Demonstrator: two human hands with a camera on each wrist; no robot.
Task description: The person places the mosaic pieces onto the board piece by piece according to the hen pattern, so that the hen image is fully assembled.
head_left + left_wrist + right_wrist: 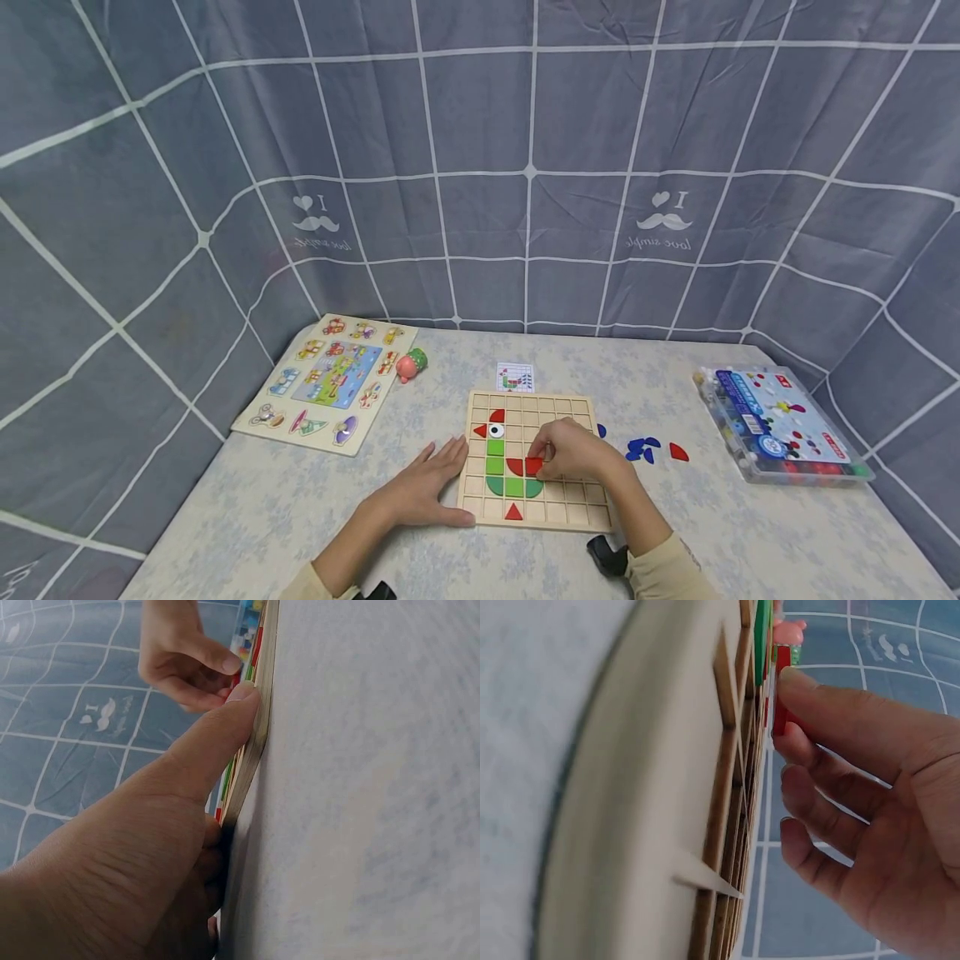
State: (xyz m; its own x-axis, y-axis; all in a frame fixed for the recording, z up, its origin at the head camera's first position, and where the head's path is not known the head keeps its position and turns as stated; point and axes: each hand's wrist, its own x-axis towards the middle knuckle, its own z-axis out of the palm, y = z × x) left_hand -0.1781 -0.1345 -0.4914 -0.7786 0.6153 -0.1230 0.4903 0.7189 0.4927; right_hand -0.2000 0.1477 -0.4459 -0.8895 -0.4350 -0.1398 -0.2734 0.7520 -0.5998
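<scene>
A wooden grid board [570,515] lies on the table, with coloured tiles forming a bird-like figure. My right hand [573,450] pinches a red square tile [782,690] between thumb and forefinger, close over the cells right of a red quarter-round tile [514,467]. Below these are green tiles [513,487] and a red triangle [513,512]. Green squares [495,457], a white eye tile [496,431] and more red pieces run up the left. My left hand [423,487] rests at the board's left side, fingers extended, with the thumb [214,731] at its near edge.
Beyond the board lies a small pattern card [515,377]. Several blue pieces [637,447] and a red quarter-round piece [678,452] are scattered at the right, near a clear plastic box [783,425]. A picture puzzle board [322,383] and a pink-and-green toy [410,365] lie left.
</scene>
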